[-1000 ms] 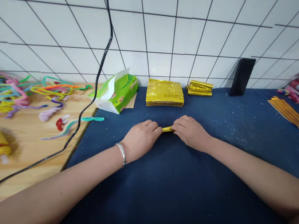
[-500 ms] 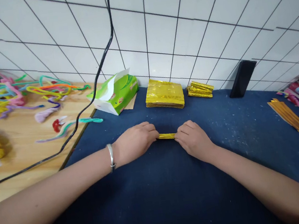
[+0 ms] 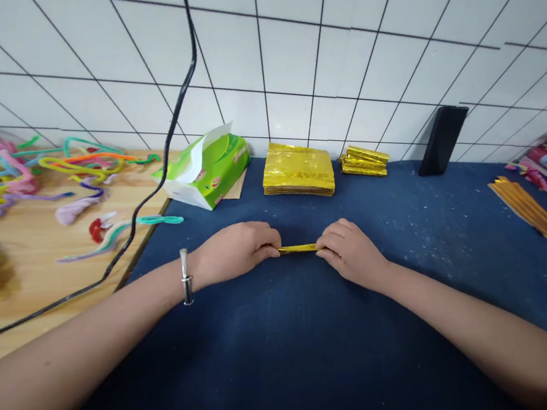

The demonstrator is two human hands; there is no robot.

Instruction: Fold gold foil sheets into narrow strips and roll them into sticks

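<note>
two bare hands meet at a narrow gold strip [image 3: 298, 249] over a dark blue surface [image 3: 283, 358]. the strip's long axis runs from nine to three o'clock. the left hand [image 3: 239, 250] has its fingers closed in a pinch on one end, the strip leading off at three o'clock; the right hand [image 3: 353, 251] pinches the other end, the strip at nine. both are equally near, touching it; whether it rests on the surface, i cannot tell. beyond, a gold stack [image 3: 299, 178] sits at twelve, crinkled gold pieces [image 3: 363, 162] at one, a green packet [image 3: 219, 172] at eleven. a black cable [image 3: 170, 138] passes at ten, apart from both hands.
</note>
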